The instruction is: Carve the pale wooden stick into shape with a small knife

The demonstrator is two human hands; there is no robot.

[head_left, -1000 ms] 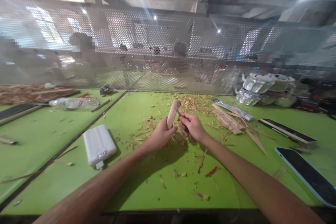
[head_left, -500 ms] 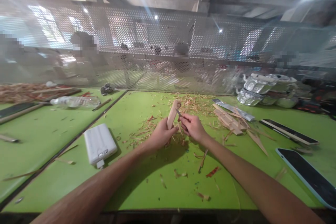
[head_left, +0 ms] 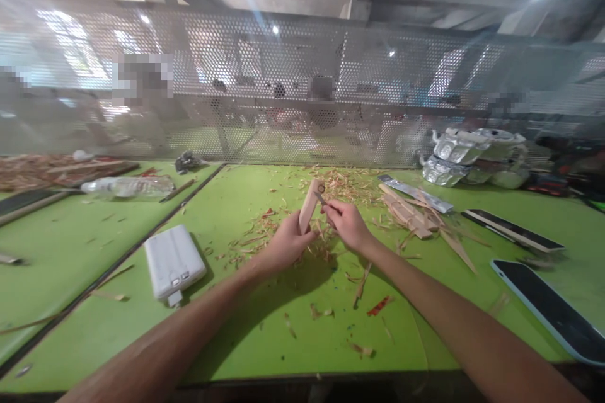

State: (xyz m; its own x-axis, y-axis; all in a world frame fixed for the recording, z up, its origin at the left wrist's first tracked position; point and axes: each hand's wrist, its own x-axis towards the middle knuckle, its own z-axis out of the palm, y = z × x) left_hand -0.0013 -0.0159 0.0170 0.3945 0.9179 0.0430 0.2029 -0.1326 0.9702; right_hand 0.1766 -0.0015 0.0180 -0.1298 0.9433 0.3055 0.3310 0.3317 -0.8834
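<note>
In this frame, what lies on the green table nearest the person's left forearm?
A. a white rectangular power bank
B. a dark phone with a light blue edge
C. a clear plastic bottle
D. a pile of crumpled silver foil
A: the white rectangular power bank lies just left of the left forearm, while the left hand holds the pale wooden piece further ahead.

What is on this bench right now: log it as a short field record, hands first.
left hand: grips a wooden piece, held upright
right hand: holds a small knife, blade at the wood's top end
bench: green, strewn with wood shavings
left of hands: white power bank
right of hands: wood strips, dark phone
back: perforated metal screen
</note>
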